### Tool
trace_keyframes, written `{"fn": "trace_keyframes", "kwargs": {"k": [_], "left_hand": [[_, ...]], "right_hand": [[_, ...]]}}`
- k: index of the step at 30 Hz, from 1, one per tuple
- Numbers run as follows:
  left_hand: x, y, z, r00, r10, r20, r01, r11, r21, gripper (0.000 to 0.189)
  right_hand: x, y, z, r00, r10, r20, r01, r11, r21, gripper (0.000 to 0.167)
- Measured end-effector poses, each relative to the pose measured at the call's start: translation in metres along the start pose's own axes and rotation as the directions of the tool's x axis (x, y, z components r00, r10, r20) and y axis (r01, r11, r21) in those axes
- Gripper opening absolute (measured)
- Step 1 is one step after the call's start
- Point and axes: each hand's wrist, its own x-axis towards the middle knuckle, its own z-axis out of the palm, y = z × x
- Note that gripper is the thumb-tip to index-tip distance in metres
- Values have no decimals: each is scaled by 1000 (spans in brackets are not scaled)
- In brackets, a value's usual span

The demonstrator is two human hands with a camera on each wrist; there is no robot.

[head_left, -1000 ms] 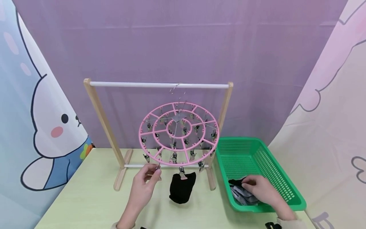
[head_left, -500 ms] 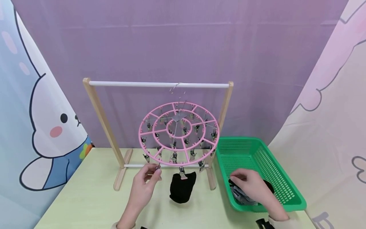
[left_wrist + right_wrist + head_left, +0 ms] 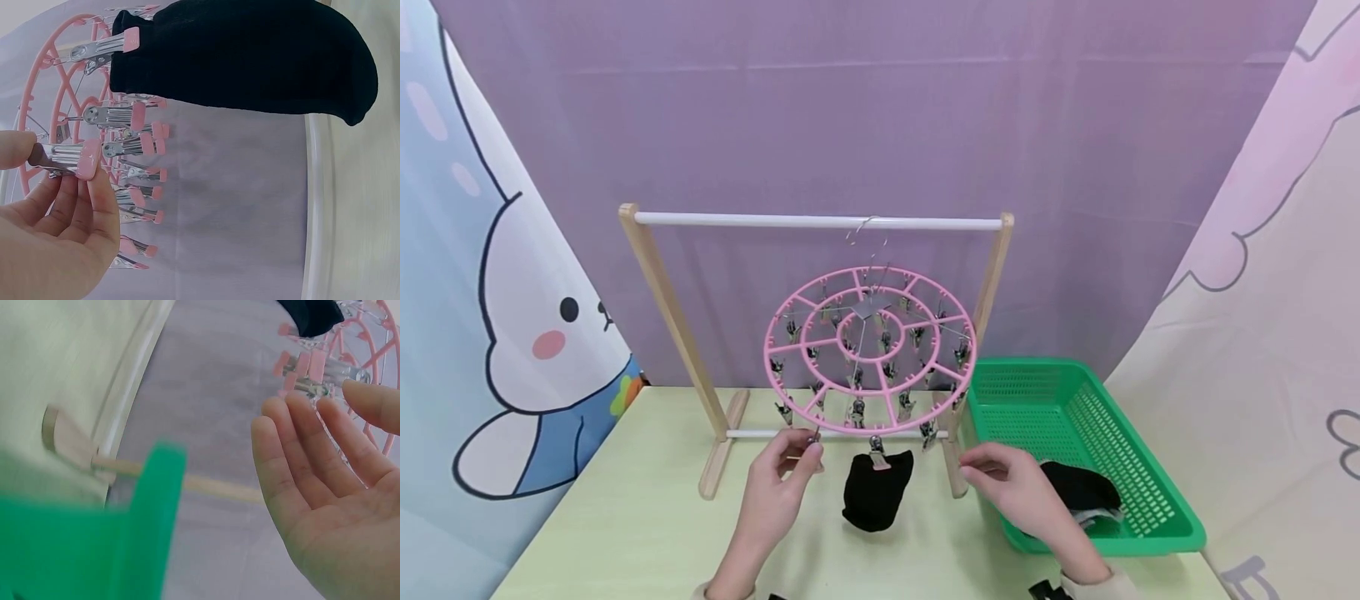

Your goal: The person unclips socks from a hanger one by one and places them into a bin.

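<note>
My left hand (image 3: 781, 483) pinches a metal clip (image 3: 65, 157) with pink tips, which hangs at the front rim of the pink round clip hanger (image 3: 830, 425). In the left wrist view the clip lies between thumb and fingers with nothing in its jaws. Just right of it, a black sock (image 3: 877, 492) hangs from another clip (image 3: 878, 454). My right hand (image 3: 1018, 492) is in the air at the left edge of the green basket (image 3: 1180, 533). In the right wrist view its fingers are relaxed and slightly bent, with nothing held.
Black and grey cloth items (image 3: 1081, 487) lie in the near part of the basket, partly hidden by my right hand. A wooden rack (image 3: 673, 317) with a white bar (image 3: 737, 221) bears the hanger on the light table (image 3: 602, 517). Several clips hang around its rings.
My right hand has moved left, away from the cloth in the basket to the basket's left edge, uncovering the black piece. The left hand stays on its clip.
</note>
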Motion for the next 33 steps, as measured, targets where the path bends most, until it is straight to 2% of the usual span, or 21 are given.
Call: {"fn": "trace_keyframes", "kwargs": {"k": [4,15,19,24,28,33], "left_hand": [[0,0,0,1000,-1,0,1,1000,0,12],[-1,0,0,1000,-1,-3,1,1000,10,13],[-2,0,0,1000,-5,1,5,1000,7,13],[-2,0,0,1000,-15,6,15,1000,4,15],[-2,0,1,1000,-12,7,12,1000,2,15],[0,0,2,1000,2,5,-2,1000,6,16]], "right_hand": [[6,0,16,1000,-5,17,4,998,55,20],[17,7,53,991,-115,69,107,989,102,26],[18,6,65,996,-67,59,53,975,214,31],[19,1,79,998,10,68,-34,932,362,35],[17,-4,88,998,5,69,-34,905,424,29],[16,-13,95,999,-7,53,-18,889,458,23]]}}
